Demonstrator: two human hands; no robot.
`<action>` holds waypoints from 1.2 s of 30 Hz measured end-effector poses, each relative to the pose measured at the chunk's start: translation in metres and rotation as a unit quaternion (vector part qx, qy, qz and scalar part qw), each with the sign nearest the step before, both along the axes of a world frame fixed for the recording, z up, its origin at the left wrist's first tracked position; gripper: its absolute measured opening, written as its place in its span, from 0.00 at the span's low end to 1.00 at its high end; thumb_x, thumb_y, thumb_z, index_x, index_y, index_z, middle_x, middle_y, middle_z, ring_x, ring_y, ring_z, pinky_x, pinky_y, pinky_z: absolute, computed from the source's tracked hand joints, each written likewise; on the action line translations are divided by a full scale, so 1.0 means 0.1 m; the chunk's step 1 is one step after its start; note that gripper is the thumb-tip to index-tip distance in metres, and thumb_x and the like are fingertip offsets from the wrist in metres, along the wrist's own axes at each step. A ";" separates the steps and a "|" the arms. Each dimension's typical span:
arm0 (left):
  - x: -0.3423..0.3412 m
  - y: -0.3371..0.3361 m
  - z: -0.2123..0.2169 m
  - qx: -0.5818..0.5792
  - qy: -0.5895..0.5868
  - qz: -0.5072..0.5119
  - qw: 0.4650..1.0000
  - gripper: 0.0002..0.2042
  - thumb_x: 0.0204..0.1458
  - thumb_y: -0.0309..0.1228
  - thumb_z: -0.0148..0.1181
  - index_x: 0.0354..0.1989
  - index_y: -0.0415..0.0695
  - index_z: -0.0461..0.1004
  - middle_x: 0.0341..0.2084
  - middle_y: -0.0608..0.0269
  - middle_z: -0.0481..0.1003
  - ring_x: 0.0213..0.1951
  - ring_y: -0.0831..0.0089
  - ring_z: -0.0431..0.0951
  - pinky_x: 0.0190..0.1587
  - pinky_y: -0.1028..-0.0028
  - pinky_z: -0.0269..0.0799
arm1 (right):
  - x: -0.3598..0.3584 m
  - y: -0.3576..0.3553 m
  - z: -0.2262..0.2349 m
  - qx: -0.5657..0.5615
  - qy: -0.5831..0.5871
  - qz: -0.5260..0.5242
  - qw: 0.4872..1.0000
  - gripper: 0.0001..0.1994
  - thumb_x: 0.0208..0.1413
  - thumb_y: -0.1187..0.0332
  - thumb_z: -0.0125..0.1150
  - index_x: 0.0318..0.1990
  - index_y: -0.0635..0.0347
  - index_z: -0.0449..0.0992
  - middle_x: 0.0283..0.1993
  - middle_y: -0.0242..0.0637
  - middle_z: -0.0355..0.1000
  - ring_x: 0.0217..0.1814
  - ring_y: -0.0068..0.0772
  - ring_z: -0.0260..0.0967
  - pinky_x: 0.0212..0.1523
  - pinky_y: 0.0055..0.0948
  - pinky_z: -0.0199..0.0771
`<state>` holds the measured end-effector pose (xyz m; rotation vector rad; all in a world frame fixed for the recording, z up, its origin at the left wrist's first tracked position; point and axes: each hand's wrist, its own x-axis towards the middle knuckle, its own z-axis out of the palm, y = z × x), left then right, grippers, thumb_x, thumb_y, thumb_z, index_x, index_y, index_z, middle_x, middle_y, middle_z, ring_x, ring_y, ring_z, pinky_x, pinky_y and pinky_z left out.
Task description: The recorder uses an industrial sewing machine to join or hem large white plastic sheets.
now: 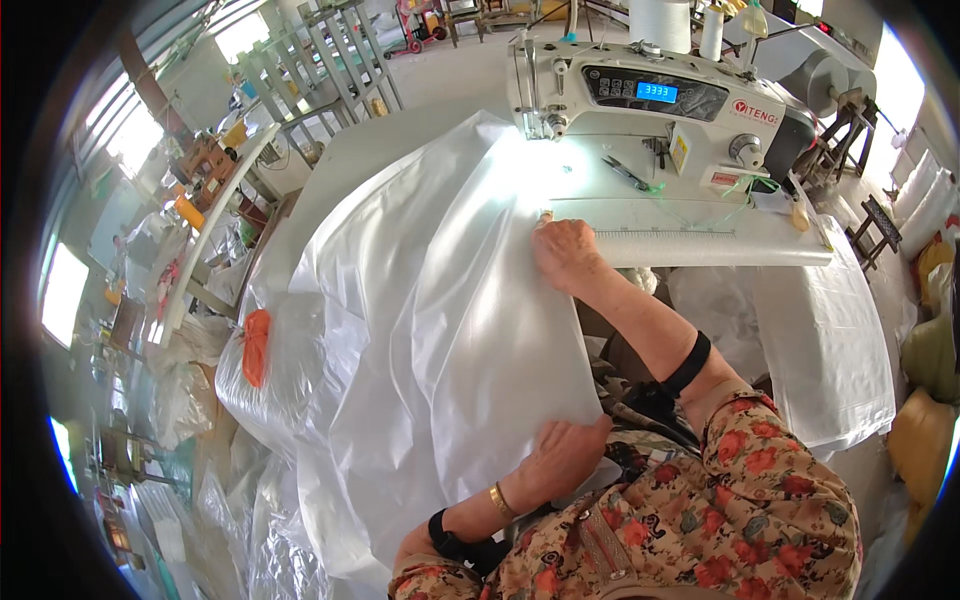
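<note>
A large, glossy white plastic sheet (470, 330) spreads over the left of the sewing table, one corner reaching under the head of a white sewing machine (640, 90). My right hand (566, 258) is closed on the sheet's right edge, just in front of the lit needle area. Nearer my body, my left hand (568, 452) is closed on the same edge lower down, its fingertips partly hidden. The bright lamp glare washes out the needle and presser foot.
Thread snips (626, 173) lie on the machine bed beside green thread (690, 215). White thread cones (660, 25) stand behind the machine. An orange bundle (256, 348) rests on clear plastic at the left. A stack of white sheets (825, 350) hangs at the right.
</note>
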<state>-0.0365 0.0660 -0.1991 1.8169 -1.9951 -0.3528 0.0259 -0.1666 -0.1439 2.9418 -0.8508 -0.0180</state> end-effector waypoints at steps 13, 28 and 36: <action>0.36 -0.29 0.12 0.000 -0.044 0.103 0.994 0.03 0.50 0.24 0.51 0.32 0.41 0.66 0.13 0.53 0.71 0.21 0.48 0.75 0.27 0.55 0.65 | 0.56 -0.59 -0.10 0.010 -0.041 0.013 0.999 0.06 0.43 0.73 0.59 0.29 0.57 0.80 0.33 0.39 0.78 0.40 0.38 0.78 0.35 0.33 0.76; 0.33 -0.80 0.32 -0.159 0.048 0.163 0.973 0.05 0.49 0.25 0.53 0.30 0.41 0.63 0.11 0.52 0.67 0.19 0.49 0.71 0.23 0.54 0.61 | 0.43 -0.71 -0.17 0.025 -0.162 -0.058 0.985 0.07 0.48 0.75 0.53 0.32 0.61 0.78 0.35 0.43 0.78 0.40 0.42 0.78 0.35 0.36 0.77; 0.30 -0.81 0.04 -0.126 0.028 0.168 0.977 0.04 0.48 0.24 0.52 0.30 0.41 0.65 0.12 0.52 0.70 0.20 0.51 0.74 0.24 0.56 0.64 | 0.01 -0.23 -0.14 -0.008 -0.060 0.023 0.998 0.06 0.43 0.74 0.60 0.31 0.59 0.79 0.36 0.42 0.77 0.38 0.39 0.78 0.34 0.31 0.77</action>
